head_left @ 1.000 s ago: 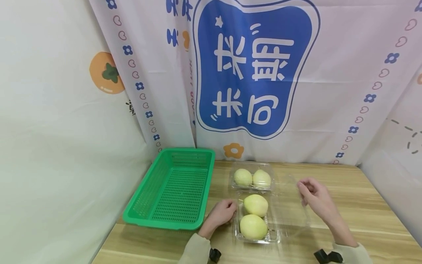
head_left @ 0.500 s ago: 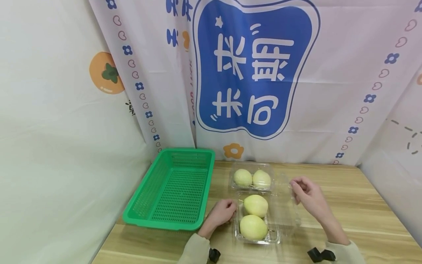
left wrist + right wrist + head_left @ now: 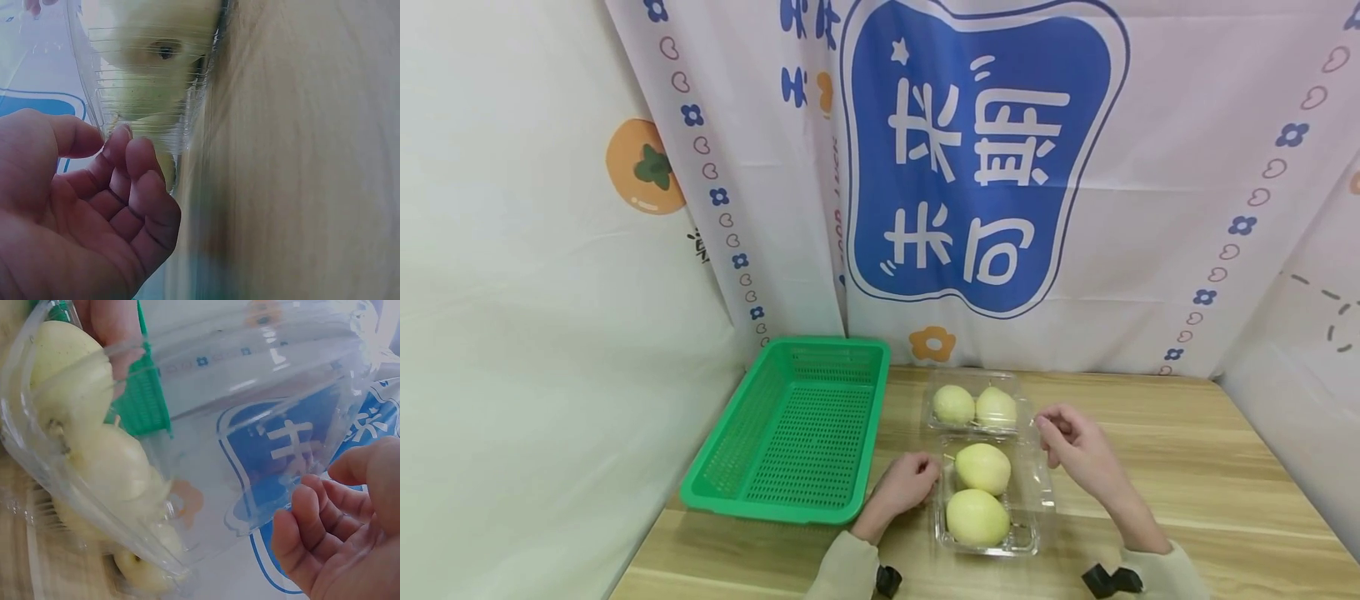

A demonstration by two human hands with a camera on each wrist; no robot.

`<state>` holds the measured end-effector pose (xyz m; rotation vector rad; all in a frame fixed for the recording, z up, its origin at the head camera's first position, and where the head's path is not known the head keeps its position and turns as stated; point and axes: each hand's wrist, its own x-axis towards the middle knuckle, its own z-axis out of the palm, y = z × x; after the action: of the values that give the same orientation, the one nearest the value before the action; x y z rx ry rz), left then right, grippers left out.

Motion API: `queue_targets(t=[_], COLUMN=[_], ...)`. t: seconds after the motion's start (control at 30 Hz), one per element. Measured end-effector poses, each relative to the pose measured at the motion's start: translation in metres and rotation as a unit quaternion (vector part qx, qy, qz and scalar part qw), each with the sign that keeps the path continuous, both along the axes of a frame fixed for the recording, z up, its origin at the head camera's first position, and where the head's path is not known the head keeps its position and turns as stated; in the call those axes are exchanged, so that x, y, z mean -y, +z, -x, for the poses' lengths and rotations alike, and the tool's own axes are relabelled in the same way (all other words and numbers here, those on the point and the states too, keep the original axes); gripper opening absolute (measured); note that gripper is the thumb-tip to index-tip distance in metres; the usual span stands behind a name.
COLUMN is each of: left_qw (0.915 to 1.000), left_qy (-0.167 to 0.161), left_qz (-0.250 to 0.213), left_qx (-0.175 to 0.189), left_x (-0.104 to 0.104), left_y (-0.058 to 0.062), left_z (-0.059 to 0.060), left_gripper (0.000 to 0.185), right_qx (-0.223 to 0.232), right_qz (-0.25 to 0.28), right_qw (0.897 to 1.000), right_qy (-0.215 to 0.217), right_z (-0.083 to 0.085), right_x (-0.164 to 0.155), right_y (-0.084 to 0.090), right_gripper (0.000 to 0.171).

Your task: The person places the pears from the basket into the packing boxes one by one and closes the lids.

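A clear plastic clamshell box [image 3: 1026, 546] on the wooden table holds two pale yellow-green pears, a rear pear [image 3: 983, 468] and a front pear [image 3: 977, 517]. My left hand [image 3: 908, 483] stays at the box's left side; in the left wrist view its thumb and fingertips pinch the rim. On the other side, my right hand [image 3: 1082, 450] pinches the edge of the hinged lid [image 3: 250, 419], which stands raised at the box's right. The right wrist view looks through this lid to the pears.
Behind the front box stands another clear box [image 3: 973, 379] with two pears in it. A green perforated basket [image 3: 868, 450] without contents stands on the left. A printed cloth [image 3: 1150, 275] hangs along the table's back edge.
My right hand has moved left with the lid, swinging it from leaning outward to nearer upright beside the pears. The left hand has kept its place at the box's rim.
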<state>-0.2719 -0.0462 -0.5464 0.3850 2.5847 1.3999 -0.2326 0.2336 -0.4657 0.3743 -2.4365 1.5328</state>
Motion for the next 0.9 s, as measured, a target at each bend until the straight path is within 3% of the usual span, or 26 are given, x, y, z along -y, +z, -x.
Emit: queue_targets(t=[0.47, 0.67, 0.9], left_qw=[0.998, 0.9981, 0.9983], left_qy=[0.011, 0.013, 0.012], left_qz=[0.046, 0.046, 0.042], left_qx=[-0.042, -0.04, -0.037], left_x=[-0.001, -0.001, 0.0], left_y=[0.001, 0.004, 0.005], left_z=[0.0, -0.002, -0.002], left_gripper=[0.016, 0.019, 0.021], right_qx=[0.023, 0.025, 0.02], right_qz=[0.005, 0.001, -0.039], right_qw=[0.999, 0.999, 0.998], right_qy=[0.026, 0.043, 0.034], right_z=[0.002, 0.003, 0.006], right_x=[0.019, 0.024, 0.03], right_y=[-0.01, -0.015, -0.023], right_gripper=[0.02, 0.015, 0.011])
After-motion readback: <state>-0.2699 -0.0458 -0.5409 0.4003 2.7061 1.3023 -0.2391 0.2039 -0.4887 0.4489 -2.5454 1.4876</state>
